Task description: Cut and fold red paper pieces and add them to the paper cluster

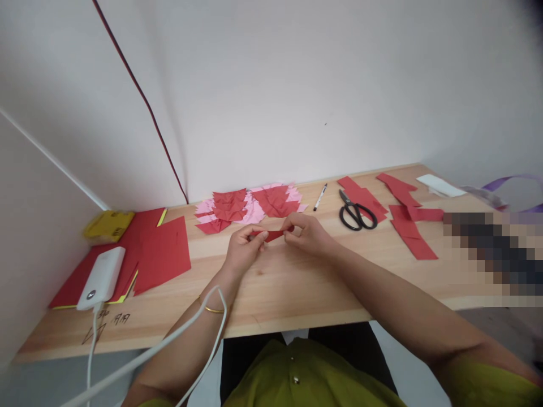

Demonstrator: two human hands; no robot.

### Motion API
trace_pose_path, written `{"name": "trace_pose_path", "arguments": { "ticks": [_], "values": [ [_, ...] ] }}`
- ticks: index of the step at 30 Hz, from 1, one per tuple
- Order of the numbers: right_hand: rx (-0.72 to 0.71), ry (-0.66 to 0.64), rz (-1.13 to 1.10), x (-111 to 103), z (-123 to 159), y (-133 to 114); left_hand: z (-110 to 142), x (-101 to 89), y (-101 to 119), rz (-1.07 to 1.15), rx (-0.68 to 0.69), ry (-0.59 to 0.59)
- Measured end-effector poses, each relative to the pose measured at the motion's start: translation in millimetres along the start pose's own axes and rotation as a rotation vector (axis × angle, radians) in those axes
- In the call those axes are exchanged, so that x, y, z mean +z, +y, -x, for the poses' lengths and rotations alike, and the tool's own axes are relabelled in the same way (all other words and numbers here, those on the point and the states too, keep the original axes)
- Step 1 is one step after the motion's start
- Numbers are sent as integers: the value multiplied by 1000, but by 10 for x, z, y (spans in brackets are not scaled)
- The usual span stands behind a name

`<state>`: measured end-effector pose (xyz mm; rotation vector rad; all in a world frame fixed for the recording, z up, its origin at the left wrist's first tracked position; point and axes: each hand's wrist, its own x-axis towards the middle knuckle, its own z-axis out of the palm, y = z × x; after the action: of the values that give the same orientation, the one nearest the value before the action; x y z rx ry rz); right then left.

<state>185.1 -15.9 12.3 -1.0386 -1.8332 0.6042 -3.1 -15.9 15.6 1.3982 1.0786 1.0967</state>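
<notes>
Left hand point(244, 249) and right hand point(311, 234) pinch a red paper strip point(275, 236) by its ends, long axis between them.

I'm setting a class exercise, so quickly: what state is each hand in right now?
Left hand: closed, holding one end of a small red paper piece.
Right hand: closed, holding the other end of that piece.

The olive-green shirt point(267, 381) has short sleeves point(487, 380) and small, shiny round buttons point(296, 380); a thin gold-coloured bangle point(213, 310) circles the left forearm point(182, 345).
</notes>
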Motion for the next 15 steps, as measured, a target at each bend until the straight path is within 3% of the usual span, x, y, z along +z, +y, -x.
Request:
{"name": "trace_pose_path", "arguments": {
  "ticks": [7,15],
  "values": [
    [65,5,23,-66,-11,-11,-23,-35,21,99,-13,35],
    [97,-16,10,-85,-9,-20,-56,-72,-16,161,-16,-5]
  ]
}}
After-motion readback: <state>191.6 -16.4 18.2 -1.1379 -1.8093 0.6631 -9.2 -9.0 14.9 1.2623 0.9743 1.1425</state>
